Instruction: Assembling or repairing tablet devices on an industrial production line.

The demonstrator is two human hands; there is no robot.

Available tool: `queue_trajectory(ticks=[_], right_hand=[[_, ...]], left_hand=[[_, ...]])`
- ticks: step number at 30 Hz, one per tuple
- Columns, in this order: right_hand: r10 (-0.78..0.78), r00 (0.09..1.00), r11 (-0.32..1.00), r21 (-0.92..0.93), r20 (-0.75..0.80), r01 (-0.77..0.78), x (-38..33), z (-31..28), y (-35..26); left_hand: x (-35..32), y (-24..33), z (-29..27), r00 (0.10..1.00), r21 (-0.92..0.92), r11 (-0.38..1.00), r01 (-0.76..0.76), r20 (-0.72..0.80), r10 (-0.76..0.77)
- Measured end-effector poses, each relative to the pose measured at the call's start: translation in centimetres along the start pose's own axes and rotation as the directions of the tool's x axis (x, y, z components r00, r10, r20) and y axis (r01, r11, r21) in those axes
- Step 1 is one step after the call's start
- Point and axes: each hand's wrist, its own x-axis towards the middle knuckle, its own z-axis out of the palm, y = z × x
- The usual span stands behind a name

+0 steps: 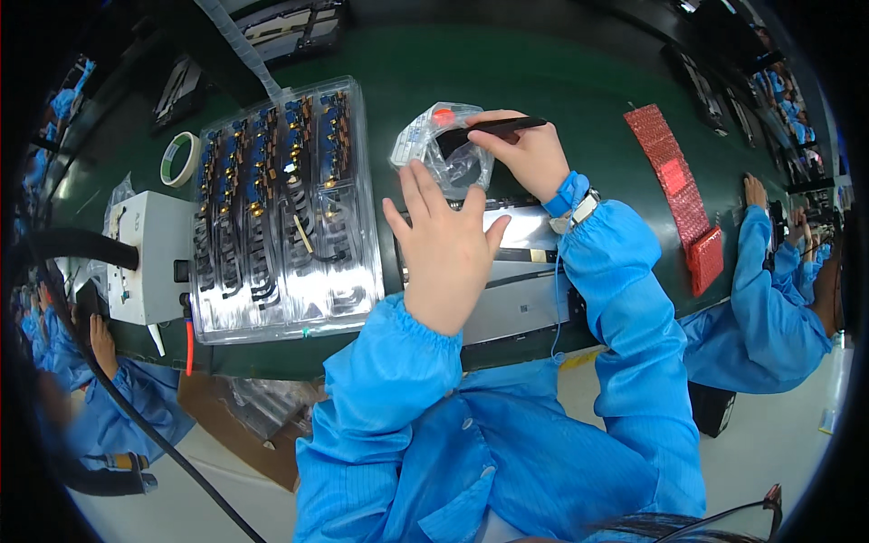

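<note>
Sharing a green bench (561,90) with co-workers (765,290), hands (445,258) work at clear packaging (418,138).

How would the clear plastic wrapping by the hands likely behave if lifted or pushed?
The clear plastic wrapping would probably be floppy, as its creases suggest thin film. It looks mostly see-through, so it is likely light, though any contents are hard to make out. Its glossy surface may slide if pushed.

From the head we look down, close over the left hand (447,256) and right hand (534,159); outer edges seem blurred.
</note>
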Motion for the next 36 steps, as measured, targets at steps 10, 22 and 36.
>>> queue_trajectory(ticks=[10,22,36], right_hand=[[0.072,0.997,0.997,0.030,-0.034,-0.071,-0.4,0.6,0.5],[0.072,0.997,0.992,-0.099,-0.004,-0.072,0.4,0.6,0.7],[-0.003,0.995,0.989,0.147,-0.095,0.017,-5.3,-1.5,-7.5]], left_hand=[[-0.5,0.3,-0.4,0.996,-0.080,0.996,0.030,0.086,-0.023],[0.0,0.1,-0.5,0.994,-0.089,0.995,0.036,0.102,-0.027],[-0.4,-0.4,-2.2,0.993,-0.066,0.997,-0.046,-0.109,0.039]])
